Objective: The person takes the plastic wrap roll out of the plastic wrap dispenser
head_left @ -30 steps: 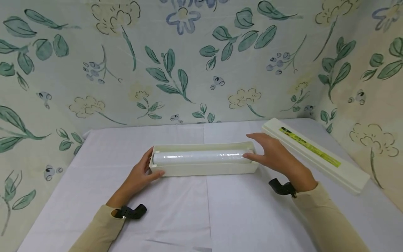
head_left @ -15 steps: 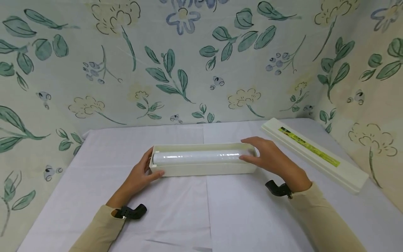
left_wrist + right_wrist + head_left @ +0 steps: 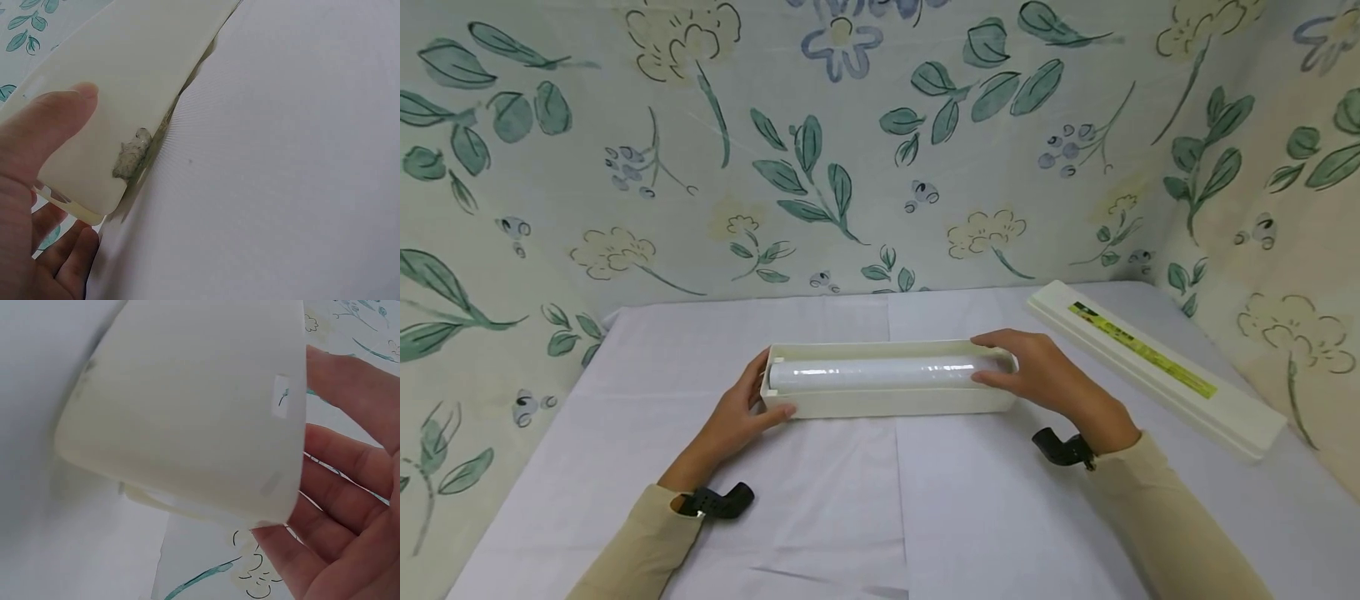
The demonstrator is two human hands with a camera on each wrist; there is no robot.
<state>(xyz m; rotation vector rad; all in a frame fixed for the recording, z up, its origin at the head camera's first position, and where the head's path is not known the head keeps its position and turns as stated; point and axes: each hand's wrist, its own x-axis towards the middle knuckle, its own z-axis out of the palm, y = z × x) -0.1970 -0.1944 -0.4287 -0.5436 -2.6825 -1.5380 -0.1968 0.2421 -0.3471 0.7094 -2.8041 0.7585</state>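
Note:
A cream plastic cling film box (image 3: 887, 404) lies lengthwise on the cloth-covered table, its top off. Inside it sits a shiny white roll of cling film (image 3: 880, 372). My left hand (image 3: 739, 417) grips the box's left end, thumb on the front wall and fingers behind. In the left wrist view the thumb (image 3: 56, 125) presses the wall near a stuck greyish patch (image 3: 132, 156). My right hand (image 3: 1045, 375) curls over the rim at the right end, thumb above the roll's end. The right wrist view has fingers (image 3: 337, 487) at the rim; some fingertips are hidden.
A long cream lid (image 3: 1157, 367) with a yellow-green label lies slantwise at the right, beyond my right hand. White cloth (image 3: 820, 517) covers the table. Floral fabric (image 3: 880, 167) hangs behind and along both sides.
My right hand has shifted slightly left and down, its thumb and index finger closing in over the box's right end. My left hand keeps its grip; the box stays put.

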